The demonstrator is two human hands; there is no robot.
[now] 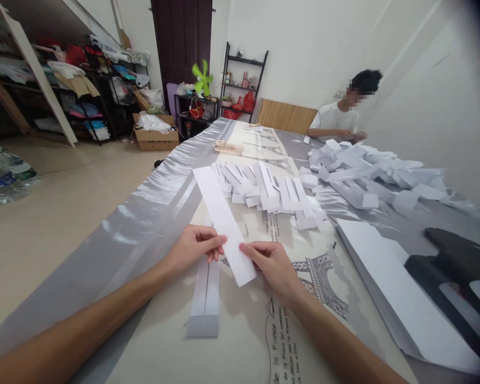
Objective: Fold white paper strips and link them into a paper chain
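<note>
A long white paper strip [224, 224] is held up slantwise over the table, pinched between both hands. My left hand [198, 245] grips its left edge between thumb and fingers. On the opposite edge, lower down, my right hand [270, 261] has its thumb and fingers closed on the same strip. Below my left hand lies a folded paper piece [205, 298] with a lengthwise slit or seam and a greyish band at its near end. Beyond the hands, several folded white paper pieces [264, 186] are spread in an overlapping heap.
Black-handled scissors [444, 266] rest by a stack of white paper [384, 272] at right. Farther back is a loose paper pile [368, 165], with a person [340, 117] seated behind it. A wooden object [229, 148] lies on the printed cloth [164, 341].
</note>
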